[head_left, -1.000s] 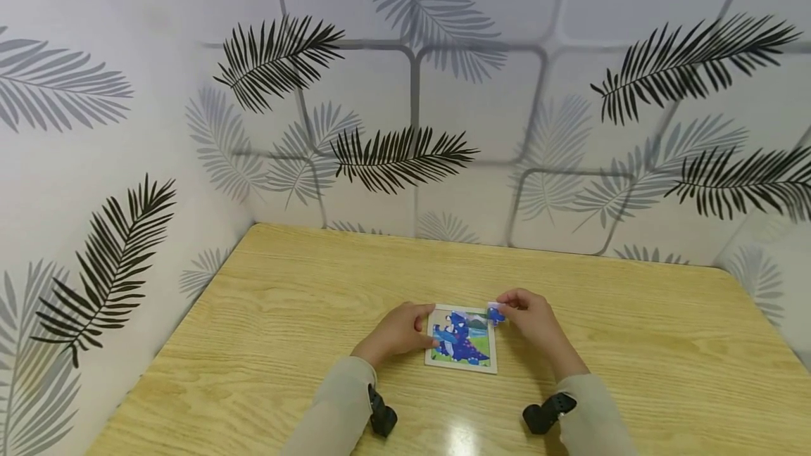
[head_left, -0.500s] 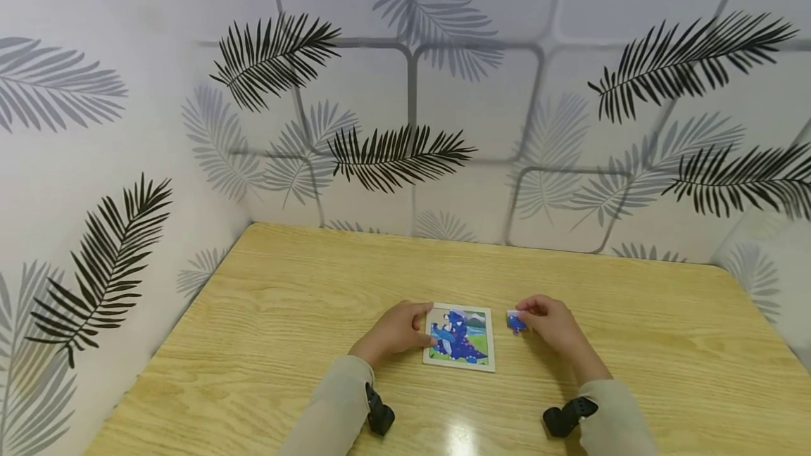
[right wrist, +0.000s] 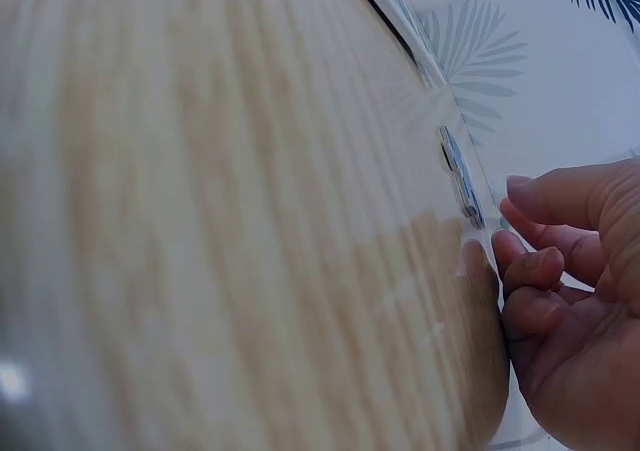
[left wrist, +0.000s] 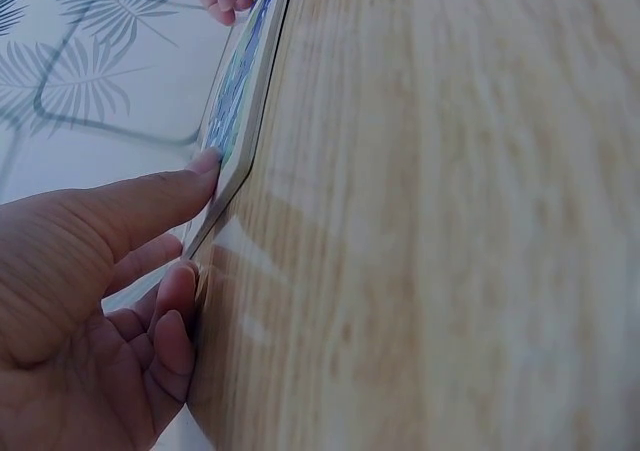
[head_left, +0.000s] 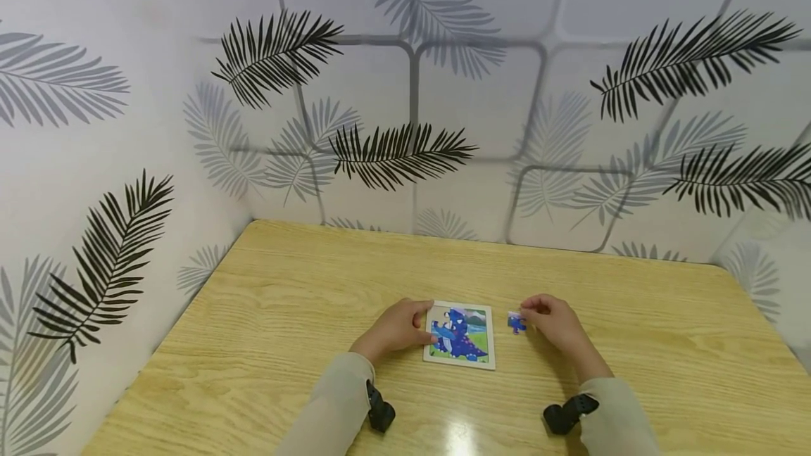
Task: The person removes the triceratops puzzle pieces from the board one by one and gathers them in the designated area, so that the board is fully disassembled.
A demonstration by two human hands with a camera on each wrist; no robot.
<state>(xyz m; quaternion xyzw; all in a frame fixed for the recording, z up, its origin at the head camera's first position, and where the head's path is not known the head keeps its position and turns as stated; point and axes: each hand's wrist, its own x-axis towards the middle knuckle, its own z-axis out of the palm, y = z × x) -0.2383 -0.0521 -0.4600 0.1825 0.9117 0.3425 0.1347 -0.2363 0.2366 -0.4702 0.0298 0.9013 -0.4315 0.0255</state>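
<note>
A: Where does the puzzle lie?
B: Flat on the counter, between the two hands; its left edge is in the left hand, thumb over the picture side, forefinger at the far left corner.
A: And the blue piece?
B: On the counter too, to the right of the puzzle and apart from it; it lies between the puzzle and the right hand, just beside the fingertips.
A: Is the right hand holding it?
B: No; the right wrist view shows a small gap; thumb and forefinger stand close together, the other fingers loosely bent, with nothing in them.
</note>
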